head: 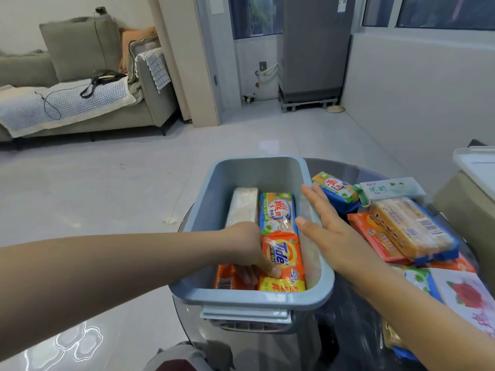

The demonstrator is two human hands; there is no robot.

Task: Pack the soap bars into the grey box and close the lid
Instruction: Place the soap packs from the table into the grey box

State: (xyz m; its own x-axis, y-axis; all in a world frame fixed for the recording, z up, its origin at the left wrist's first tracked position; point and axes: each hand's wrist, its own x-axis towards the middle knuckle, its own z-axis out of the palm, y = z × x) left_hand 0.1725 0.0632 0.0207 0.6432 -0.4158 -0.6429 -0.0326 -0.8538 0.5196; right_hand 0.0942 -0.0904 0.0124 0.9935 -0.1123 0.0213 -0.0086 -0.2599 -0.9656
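The grey box stands open on a round glass table. Inside lie a pale wrapped bar, a green-and-white soap bar, an orange Tide soap bar and another orange bar at the near left. My left hand reaches into the box, its fingers and thumb pressing on the orange bars at the near end. My right hand is flat and open, resting on the box's right rim. More soap bars are piled on the table to the right of the box.
A white lid lies on a beige surface at the far right. A rose-printed packet sits at the near right. The table edge curves just left of the box, with glossy floor beyond. A sofa stands far left.
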